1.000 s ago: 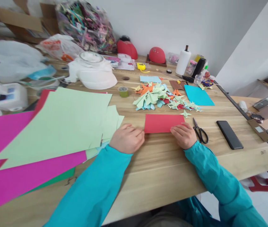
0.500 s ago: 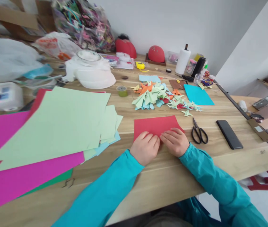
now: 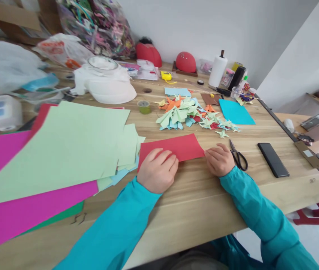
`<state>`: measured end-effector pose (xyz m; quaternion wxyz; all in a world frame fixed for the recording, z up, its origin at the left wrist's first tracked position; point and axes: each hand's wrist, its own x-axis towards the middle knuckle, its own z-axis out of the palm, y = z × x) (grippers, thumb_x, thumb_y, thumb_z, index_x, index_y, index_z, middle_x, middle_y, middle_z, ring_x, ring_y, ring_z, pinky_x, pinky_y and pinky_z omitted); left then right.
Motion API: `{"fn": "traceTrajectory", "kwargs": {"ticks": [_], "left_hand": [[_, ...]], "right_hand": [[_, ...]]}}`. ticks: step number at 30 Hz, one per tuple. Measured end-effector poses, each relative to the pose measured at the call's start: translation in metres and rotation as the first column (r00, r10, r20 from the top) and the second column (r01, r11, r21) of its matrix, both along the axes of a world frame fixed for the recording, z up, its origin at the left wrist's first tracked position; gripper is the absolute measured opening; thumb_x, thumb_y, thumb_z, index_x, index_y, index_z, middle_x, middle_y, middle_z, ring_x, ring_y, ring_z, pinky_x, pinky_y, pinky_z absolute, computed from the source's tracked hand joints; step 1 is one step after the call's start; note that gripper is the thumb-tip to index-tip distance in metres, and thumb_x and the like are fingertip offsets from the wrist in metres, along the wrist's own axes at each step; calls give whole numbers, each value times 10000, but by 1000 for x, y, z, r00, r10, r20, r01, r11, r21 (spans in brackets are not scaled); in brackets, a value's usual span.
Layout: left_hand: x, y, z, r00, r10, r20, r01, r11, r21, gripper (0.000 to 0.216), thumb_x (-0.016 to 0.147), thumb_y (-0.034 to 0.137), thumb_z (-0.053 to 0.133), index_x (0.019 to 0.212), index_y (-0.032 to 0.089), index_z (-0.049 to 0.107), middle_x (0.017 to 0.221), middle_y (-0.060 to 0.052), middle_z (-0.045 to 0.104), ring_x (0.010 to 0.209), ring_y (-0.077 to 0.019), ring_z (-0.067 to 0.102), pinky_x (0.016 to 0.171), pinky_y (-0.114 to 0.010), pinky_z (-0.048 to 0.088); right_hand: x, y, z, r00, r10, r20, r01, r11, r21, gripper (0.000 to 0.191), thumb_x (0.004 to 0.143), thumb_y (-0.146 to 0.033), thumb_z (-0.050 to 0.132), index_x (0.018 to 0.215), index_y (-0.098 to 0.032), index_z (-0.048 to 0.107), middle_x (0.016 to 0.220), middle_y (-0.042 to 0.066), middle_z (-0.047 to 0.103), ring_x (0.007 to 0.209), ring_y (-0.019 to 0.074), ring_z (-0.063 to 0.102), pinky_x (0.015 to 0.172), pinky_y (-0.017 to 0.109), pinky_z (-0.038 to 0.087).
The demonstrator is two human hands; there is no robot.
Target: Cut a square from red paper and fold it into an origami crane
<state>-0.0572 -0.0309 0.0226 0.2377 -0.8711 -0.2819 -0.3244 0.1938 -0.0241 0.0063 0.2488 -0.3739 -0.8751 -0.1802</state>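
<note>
A folded red paper [image 3: 183,146] lies flat on the wooden table [image 3: 198,198] in front of me. My left hand [image 3: 159,170] rests on its left part with the fingers stretched flat over the sheet. My right hand [image 3: 219,160] sits at the paper's right corner, fingers curled and pressing down at the edge. Both arms wear teal sleeves. Black scissors [image 3: 238,156] lie just right of my right hand.
A stack of pale green [image 3: 72,146], pink and green sheets covers the left side. A pile of small folded paper figures [image 3: 189,116] lies behind the red paper. A black phone [image 3: 273,159], a blue sheet [image 3: 235,112], a paper-towel roll [image 3: 217,73] and bags stand around.
The red paper has slid left and turned a little. My hands, close together half a second ago, have spread apart: the left moved left over the sheet, the right to its right corner.
</note>
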Motion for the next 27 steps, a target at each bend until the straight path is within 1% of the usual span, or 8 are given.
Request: {"fn": "traceTrajectory", "kwargs": {"ticks": [4, 7, 9, 11, 15, 21, 25, 27], "left_hand": [[-9, 3, 5, 999, 35, -2, -35, 999, 37, 199, 785, 77, 490, 806, 154, 672, 798, -78, 693, 822, -224, 603, 757, -425, 471], [-10, 4, 5, 1000, 26, 10, -26, 999, 35, 180, 778, 73, 507, 804, 133, 674, 789, -94, 692, 810, -226, 603, 745, -420, 466], [-5, 2, 2, 1000, -15, 14, 15, 1000, -4, 201, 790, 70, 489, 819, 132, 677, 800, -102, 693, 821, -225, 605, 748, -425, 465], [2, 0, -2, 999, -46, -4, 46, 998, -40, 230, 809, 76, 460, 835, 139, 680, 821, -106, 697, 829, -223, 605, 748, -427, 472], [20, -7, -11, 999, -35, -38, 31, 995, -100, 248, 832, 107, 438, 878, 123, 681, 863, -133, 695, 849, -235, 604, 756, -432, 482], [36, -13, -15, 995, -22, -93, 15, 997, -75, 217, 838, 133, 461, 819, 101, 675, 848, -145, 685, 799, -228, 592, 725, -413, 477], [34, -13, -8, 991, -17, -129, 11, 999, -50, 214, 846, 166, 480, 753, 119, 667, 733, -97, 668, 727, -210, 574, 693, -396, 471], [30, -12, -3, 990, -4, -137, -3, 999, -47, 202, 847, 175, 488, 763, 131, 666, 739, -85, 669, 743, -203, 568, 712, -390, 468]], "right_hand": [[12, 5, -3, 983, -157, -90, 157, 988, -3, 216, 825, -162, 462, 822, -194, 676, 811, 43, 725, 778, 152, 636, 910, 367, 375], [11, 3, -1, 958, -224, -181, 226, 974, -13, 230, 842, -171, 456, 908, -186, 676, 860, 63, 722, 835, 165, 639, 921, 367, 374], [3, -2, 1, 971, -167, -174, 164, 986, -33, 274, 852, -206, 472, 1074, -174, 631, 1016, 92, 693, 1002, 190, 602, 967, 382, 345], [-8, -6, 2, 993, -38, -112, 34, 999, -37, 306, 847, -248, 520, 1133, -173, 601, 1099, 104, 662, 1106, 215, 546, 1000, 402, 313], [-28, -12, 0, 992, 119, -27, -119, 993, 5, 235, 852, -107, 505, 1014, -208, 642, 974, 47, 701, 976, 166, 597, 981, 385, 326], [-36, -17, -2, 988, 147, 52, -151, 985, 78, 198, 853, -80, 481, 890, -158, 659, 855, 50, 709, 880, 161, 612, 971, 375, 358], [-37, -19, 2, 989, 135, 61, -139, 987, 76, 195, 859, -105, 471, 865, -182, 650, 850, 33, 713, 874, 156, 613, 953, 381, 366], [-34, -19, 5, 991, 126, 41, -129, 988, 84, 191, 852, -101, 474, 869, -179, 647, 854, 29, 715, 878, 156, 615, 941, 378, 371]]}}
